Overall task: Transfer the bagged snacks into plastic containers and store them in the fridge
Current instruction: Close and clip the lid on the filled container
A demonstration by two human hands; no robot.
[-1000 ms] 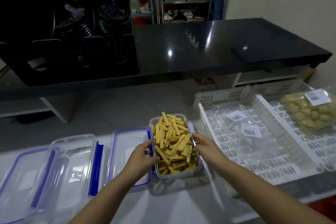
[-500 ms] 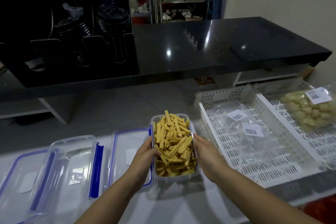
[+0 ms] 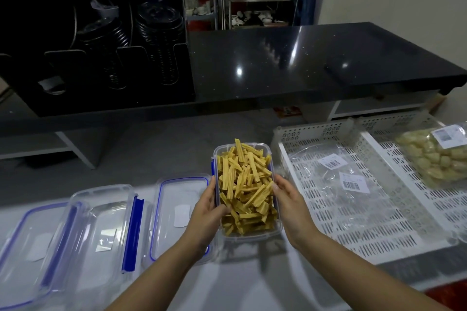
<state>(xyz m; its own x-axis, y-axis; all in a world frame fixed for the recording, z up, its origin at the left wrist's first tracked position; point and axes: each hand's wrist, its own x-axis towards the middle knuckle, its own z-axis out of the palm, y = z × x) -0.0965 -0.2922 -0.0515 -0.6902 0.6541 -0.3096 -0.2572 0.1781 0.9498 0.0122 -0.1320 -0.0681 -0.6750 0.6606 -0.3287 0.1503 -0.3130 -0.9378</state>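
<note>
- Head view: a clear plastic container (image 3: 249, 231) sits at the middle of the white worktop (image 3: 247, 285), heaped to the rim with yellow snack sticks (image 3: 246, 187); one stick pokes up at its 12 o'clock end.
- The left hand (image 3: 204, 212) is curled round the container's 9 o'clock wall, thumb hooked over the rim and touching the sticks.
- The right hand (image 3: 290, 201) clasps the 3 o'clock wall, fingers wrapped along the side, thumb near the rim.
- Whether the container is resting on the worktop or just off it, I cannot tell.
- At 9 o'clock of the container, partly under the left hand, lies a blue-edged lid (image 3: 177, 212), flat, with a white label in its middle.
- Further out toward 9 o'clock, an empty clear container (image 3: 101, 222) with a blue clip (image 3: 132, 232), then another blue-edged lid (image 3: 32, 255) at the frame edge.
- At 3 o'clock, just beside the right hand, a white perforated tray (image 3: 358, 230) holds an empty clear bag (image 3: 328, 177) with two barcode stickers.
- At 2 o'clock, in a second white tray (image 3: 442, 207), a sealed bag of pale round snacks (image 3: 434, 156) with a label on top.
- At 12 o'clock, well apart, a glossy black counter (image 3: 290, 63); at 10 o'clock on it, a dark rack of stacked black lids (image 3: 156, 40).
</note>
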